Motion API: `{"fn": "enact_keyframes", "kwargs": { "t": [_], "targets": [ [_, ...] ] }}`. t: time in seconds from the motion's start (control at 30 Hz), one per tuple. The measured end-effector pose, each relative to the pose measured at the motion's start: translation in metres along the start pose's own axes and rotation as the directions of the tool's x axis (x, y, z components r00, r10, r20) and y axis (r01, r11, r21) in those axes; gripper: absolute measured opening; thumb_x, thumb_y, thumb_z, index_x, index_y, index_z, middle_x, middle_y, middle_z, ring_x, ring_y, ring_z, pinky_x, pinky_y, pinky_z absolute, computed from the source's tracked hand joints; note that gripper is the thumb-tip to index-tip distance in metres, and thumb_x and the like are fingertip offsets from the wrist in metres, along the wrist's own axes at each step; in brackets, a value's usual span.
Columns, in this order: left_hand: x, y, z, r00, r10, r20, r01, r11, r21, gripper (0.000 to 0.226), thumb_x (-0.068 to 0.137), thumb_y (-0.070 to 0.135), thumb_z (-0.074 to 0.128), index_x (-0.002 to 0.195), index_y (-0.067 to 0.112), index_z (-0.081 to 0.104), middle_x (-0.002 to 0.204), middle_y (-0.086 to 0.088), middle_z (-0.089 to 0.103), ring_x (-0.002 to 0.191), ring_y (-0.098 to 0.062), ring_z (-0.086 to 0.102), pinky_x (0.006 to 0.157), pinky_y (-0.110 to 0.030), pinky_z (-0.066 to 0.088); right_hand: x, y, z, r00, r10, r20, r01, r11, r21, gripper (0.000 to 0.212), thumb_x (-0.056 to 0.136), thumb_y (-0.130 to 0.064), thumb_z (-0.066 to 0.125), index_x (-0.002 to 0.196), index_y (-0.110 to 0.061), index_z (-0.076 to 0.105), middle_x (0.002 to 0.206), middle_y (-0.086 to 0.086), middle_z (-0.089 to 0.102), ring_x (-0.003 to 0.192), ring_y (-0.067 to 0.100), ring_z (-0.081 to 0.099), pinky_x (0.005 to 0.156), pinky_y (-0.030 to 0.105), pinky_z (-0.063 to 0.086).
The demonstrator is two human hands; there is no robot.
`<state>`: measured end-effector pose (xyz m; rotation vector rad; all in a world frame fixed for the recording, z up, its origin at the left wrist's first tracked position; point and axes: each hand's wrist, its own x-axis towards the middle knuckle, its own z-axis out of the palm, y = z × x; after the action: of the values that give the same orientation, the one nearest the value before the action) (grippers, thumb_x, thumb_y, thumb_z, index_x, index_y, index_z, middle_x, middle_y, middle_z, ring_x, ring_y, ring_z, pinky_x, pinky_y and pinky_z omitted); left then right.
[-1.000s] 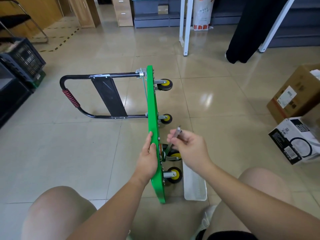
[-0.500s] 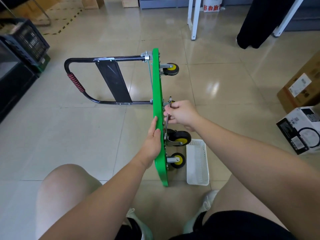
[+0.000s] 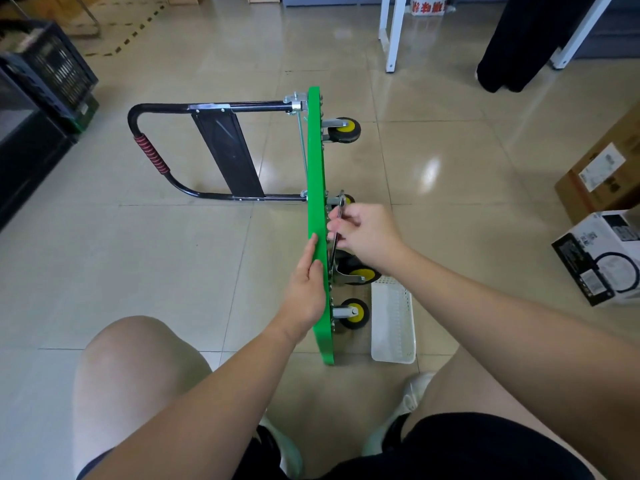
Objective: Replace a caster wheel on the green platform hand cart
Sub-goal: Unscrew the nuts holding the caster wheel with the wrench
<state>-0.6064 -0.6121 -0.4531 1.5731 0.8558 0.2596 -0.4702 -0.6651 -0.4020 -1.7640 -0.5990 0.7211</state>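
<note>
Okay, tiled floor (image 3: 138, 271) is filling most of the frame, and the person's bare knees are showing at 7 and 5 o'clock. Green cart (image 3: 317, 161) is standing on its long edge at frame centre. Its deck is running from 12 to 6 o'clock, with the underside facing 3 o'clock. Black handle (image 3: 221, 147) is sticking out toward 9 o'clock, carrying a red wrap (image 3: 152, 154) on the grip.

Cardboard box (image 3: 609, 171) is sitting at 3 o'clock by the frame edge, with a white box (image 3: 602, 258) just beside it toward 4. Black crate (image 3: 52, 67) is sitting at 10 o'clock. White basket (image 3: 393, 320) is lying on the floor just beside the cart's near end, on its 3 o'clock side.

Left hand (image 3: 306, 289) is gripping the deck's top edge. The thumb is lying straight along the green and the other fingers are going over to the wheel side, mostly hidden. Right hand (image 3: 367, 233) is hovering over the underside, fingers curled and pinching the wrench (image 3: 340, 213).

Wheels are pointing toward 3 o'clock. Far wheel (image 3: 344, 129) is sitting near 12 and near wheel (image 3: 353, 313) near 6. Bigger caster (image 3: 360, 274) is sitting between the near wheel and the right hand, partly hidden under the wrist. One more wheel (image 3: 348, 199) is peeking out just beyond the fingertips. The wrench is running close along the underside, top end poking above the fingers and lower end reaching down toward the caster's bracket.
</note>
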Motion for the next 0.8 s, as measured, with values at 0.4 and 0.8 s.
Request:
{"fn": "enact_keyframes", "kwargs": {
  "t": [0.4,0.8],
  "targets": [
    [0.004,-0.005,0.003,1.0,0.023,0.001,-0.023,1.0,-0.018,0.052,0.11,0.022,0.03,0.159,0.041,0.027,0.128,0.008,0.058,0.1,-0.005,0.058,0.091,-0.019,0.047,-0.103,0.069,0.025,0.86,-0.467,-0.207,0.455,0.884,-0.103,0.036,0.091,-0.006,0.051,0.109,-0.028,0.072,0.109,-0.023,0.07,0.102,0.007,0.069,0.092,0.031,0.056],
    [-0.001,-0.003,0.005,1.0,0.017,-0.007,-0.017,1.0,0.014,0.051,0.112,0.026,0.027,0.159,0.045,0.025,0.118,0.03,0.056,0.09,0.015,0.053,0.08,0.0,0.039,-0.008,0.011,-0.036,0.986,0.14,-0.089,-0.124,0.978,0.166,0.011,0.099,-0.012,0.059,0.092,-0.018,0.066,0.095,0.008,0.072,0.084,0.021,0.073,0.07,0.024,0.061]
  ]
}}
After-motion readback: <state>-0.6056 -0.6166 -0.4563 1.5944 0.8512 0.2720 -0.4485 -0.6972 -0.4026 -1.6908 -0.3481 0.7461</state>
